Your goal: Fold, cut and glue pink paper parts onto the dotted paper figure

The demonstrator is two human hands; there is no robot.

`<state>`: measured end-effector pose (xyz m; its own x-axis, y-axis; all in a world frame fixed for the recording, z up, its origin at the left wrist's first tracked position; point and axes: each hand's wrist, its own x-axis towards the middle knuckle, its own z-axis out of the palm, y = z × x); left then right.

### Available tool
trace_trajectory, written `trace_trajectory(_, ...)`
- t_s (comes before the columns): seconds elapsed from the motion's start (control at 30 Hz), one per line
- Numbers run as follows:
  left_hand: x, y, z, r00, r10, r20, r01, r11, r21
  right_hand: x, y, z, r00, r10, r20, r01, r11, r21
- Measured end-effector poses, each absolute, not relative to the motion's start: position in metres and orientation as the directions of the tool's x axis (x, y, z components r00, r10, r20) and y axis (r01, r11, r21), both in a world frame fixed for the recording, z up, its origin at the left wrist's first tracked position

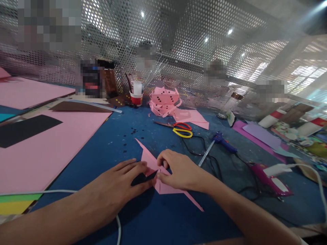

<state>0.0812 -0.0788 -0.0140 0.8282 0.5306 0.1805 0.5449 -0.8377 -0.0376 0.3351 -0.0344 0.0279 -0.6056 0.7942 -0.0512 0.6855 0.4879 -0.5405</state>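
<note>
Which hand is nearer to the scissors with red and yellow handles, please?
Right. The right hand is in front of the scissors; the left hand is farther away, in front and to the left.

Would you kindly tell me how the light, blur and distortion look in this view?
Head view: hazy glare at upper right; soft shadow on the blue table below the left hand; pixelated patches before the perforated screen; stretched, slightly smeared items towards the right edge; folded pink paper comparatively clear.
</note>
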Motion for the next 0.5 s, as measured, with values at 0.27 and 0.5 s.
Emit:
trace_trajectory(0.27, 0.083, -0.082, -0.012, 0.808, 0.544, 0.225, 0.559, -0.829, 0.001, 0.335, -0.034, 0.024, -0.554, 0.831, -0.056, 0.665, 0.401, -0.63)
trace_trajectory(0.5, 0.08, -0.078, -0.015, 0.832, 0.522, 0.187, 0.535, -0.844, -0.029, 0.326, -0.037, 0.015, -0.505, 0.862, 0.044, 0.7, 0.439, -0.564)
